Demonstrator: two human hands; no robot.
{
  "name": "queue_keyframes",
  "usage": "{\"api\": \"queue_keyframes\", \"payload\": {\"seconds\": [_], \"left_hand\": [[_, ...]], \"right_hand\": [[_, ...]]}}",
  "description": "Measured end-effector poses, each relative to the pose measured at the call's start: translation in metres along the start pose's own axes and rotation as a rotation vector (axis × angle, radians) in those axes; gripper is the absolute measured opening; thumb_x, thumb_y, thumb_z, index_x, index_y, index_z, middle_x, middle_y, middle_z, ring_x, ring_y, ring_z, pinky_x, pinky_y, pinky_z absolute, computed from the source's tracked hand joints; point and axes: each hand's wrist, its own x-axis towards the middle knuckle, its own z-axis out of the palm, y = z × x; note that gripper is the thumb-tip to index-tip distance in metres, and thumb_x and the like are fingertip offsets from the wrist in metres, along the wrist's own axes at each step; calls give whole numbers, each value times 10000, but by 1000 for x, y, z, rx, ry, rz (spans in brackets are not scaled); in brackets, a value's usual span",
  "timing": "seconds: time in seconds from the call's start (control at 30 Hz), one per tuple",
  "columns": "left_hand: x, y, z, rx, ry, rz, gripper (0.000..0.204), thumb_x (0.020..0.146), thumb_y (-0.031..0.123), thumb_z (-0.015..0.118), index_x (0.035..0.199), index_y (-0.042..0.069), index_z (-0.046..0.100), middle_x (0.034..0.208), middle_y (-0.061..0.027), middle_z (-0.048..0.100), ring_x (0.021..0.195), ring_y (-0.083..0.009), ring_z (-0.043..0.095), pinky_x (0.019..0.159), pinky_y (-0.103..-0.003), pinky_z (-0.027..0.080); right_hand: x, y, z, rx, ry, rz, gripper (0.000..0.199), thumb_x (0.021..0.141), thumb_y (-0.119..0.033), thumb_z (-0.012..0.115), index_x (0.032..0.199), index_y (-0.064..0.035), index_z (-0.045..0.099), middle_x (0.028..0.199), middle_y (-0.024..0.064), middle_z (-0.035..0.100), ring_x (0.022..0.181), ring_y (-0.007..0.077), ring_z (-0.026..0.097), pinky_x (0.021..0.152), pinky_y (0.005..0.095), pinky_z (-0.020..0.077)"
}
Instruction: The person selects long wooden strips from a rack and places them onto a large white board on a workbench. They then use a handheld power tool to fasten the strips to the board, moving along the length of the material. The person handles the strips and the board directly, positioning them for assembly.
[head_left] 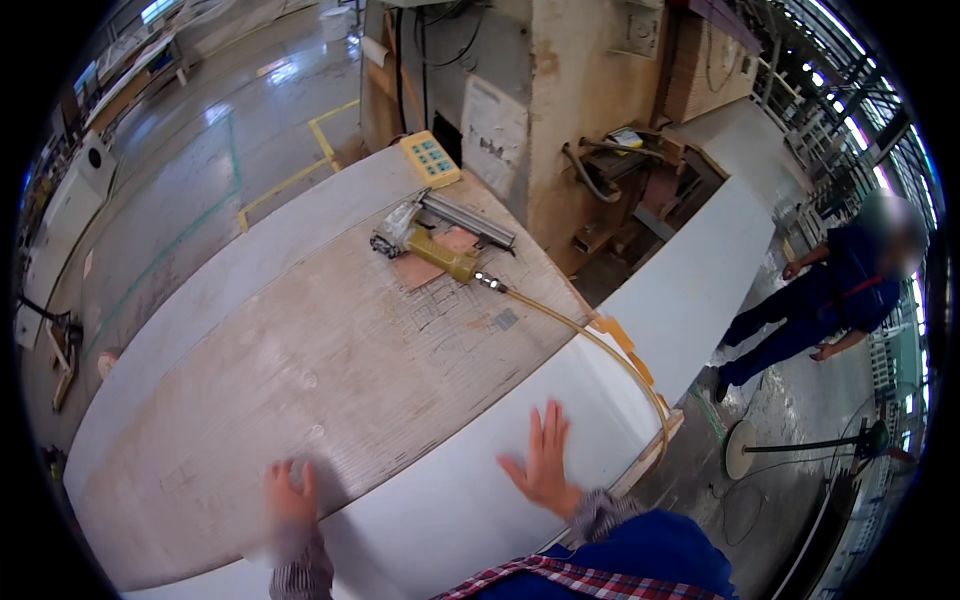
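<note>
My right hand point(545, 455) is spread over the smooth white panel point(440, 490) in front of me, fingers extended and thumb out, with nothing in it. At the worn wooden board's point(250, 380) near edge is my left hand point(290, 495), slightly blurred; its fingers are apart and I see nothing in it. Whether either palm presses on the surface, I cannot tell. Farther off, a pneumatic nail gun point(440, 252) with an olive handle lies on the board, away from both hands. A tan air hose point(600, 345) runs from its handle over the white panel's right end.
A yellow control box with buttons point(430, 158) lies at the board's far end, beside a tall wooden machine housing point(580, 110). A pale side table point(690, 280) extends right. Beyond it stands a person in dark blue workwear point(855, 270), near a round-based stand point(740, 450).
</note>
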Motion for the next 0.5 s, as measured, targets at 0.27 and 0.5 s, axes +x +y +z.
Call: {"api": "queue_keyframes", "payload": {"seconds": [0.27, 0.5], "left_hand": [[205, 210, 124, -120, 103, 811, 557, 699, 264, 684, 1138, -7, 473, 1185, -153, 468, 1097, -293, 450, 896, -366, 386], [228, 248, 136, -45, -81, 673, 729, 662, 420, 685, 1160, -50, 435, 1181, -186, 442, 1065, -276, 440, 886, -342, 389]], "right_hand": [[302, 22, 98, -116, 130, -178, 631, 664, -49, 608, 1213, 74, 324, 1174, 255, 414, 1117, 411, 390, 966, 433, 307], [349, 24, 81, -241, -181, 26, 398, 603, -165, 657, 923, 6, 492, 920, 235, 570, 898, 359, 562, 751, 437, 451]]}}
